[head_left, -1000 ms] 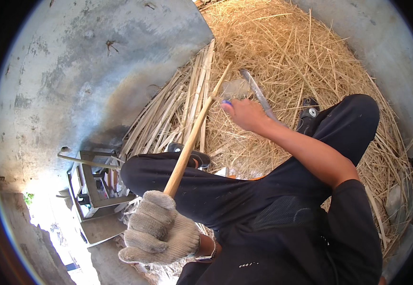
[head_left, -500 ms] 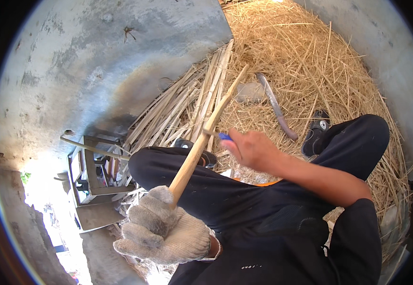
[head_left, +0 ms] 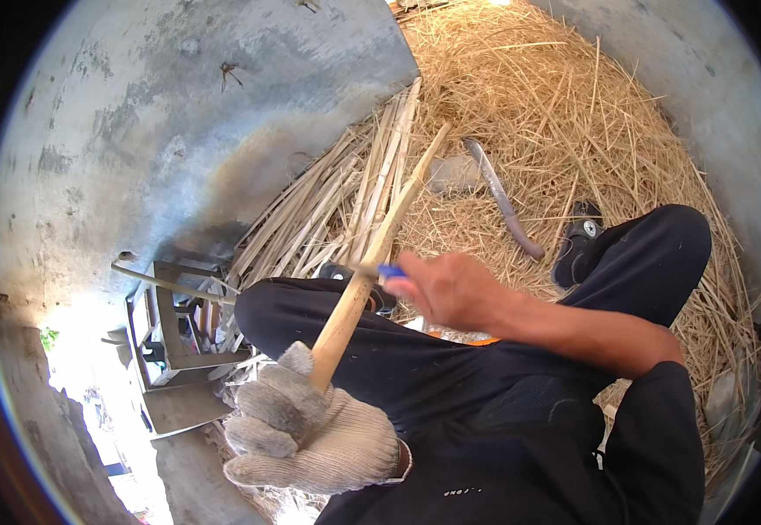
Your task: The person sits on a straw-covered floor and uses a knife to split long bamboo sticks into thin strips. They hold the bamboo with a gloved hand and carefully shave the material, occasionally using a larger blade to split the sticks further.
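My left hand [head_left: 315, 429], in a pale knitted glove with grey fingers, is closed around the near end of a long peeled wooden stick [head_left: 394, 223]. The stick slants away from me, slightly bent and thinner toward its far tip. My bare right hand [head_left: 455, 290] grips a small knife [head_left: 390, 271] by its blue handle. Its short blade lies across the stick around mid-length; motion blurs it, so its exact shape is unclear.
A curved machete [head_left: 501, 197] lies on the straw [head_left: 538, 105] past the stick, beside a flat grey block [head_left: 455, 174]. Split strips [head_left: 328, 197] are piled against the concrete wall [head_left: 179, 114]. At left stands a wooden frame [head_left: 175, 319]. My shoe [head_left: 578, 236] rests on straw.
My right hand and the knife have slid along the stick toward me, closer to my gloved left hand. The left hand keeps its hold, shifted slightly right in view.
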Demonstrator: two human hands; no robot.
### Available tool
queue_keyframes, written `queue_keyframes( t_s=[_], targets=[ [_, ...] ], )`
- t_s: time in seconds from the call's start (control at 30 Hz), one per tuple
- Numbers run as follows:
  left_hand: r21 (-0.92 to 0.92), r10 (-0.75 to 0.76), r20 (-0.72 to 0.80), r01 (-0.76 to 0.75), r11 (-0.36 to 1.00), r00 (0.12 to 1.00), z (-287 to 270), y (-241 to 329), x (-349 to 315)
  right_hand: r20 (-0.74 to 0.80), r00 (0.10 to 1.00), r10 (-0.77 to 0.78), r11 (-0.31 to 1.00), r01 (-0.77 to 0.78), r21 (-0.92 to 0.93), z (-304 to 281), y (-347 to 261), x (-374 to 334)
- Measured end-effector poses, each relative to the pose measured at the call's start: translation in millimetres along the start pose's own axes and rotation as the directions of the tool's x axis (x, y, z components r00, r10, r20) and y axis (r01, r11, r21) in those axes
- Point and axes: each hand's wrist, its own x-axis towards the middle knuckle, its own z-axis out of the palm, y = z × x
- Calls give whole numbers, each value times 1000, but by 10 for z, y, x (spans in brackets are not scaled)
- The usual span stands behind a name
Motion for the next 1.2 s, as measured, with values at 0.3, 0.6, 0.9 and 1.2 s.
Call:
queue_keyframes(
  t_s=[0.3,0.6,0.9,1.2],
  targets=[
    [72,-26,-22,28,997,999,-256,-95,118,-95,987,-129,985,116,-127,138,-52,-25],
    [80,-36,134,26,996,990,-256,-50,175,-76,997,-21,999,18,-32,136,-66,39],
    [86,-13,177,-3,996,984,-269,-15,152,-167,986,3,988,-29,-151,187,158,169],
    [65,-17,215,3,998,976,-241,-25,180,-112,992,59,984,-76,-160,162,117,78]
  ],
)
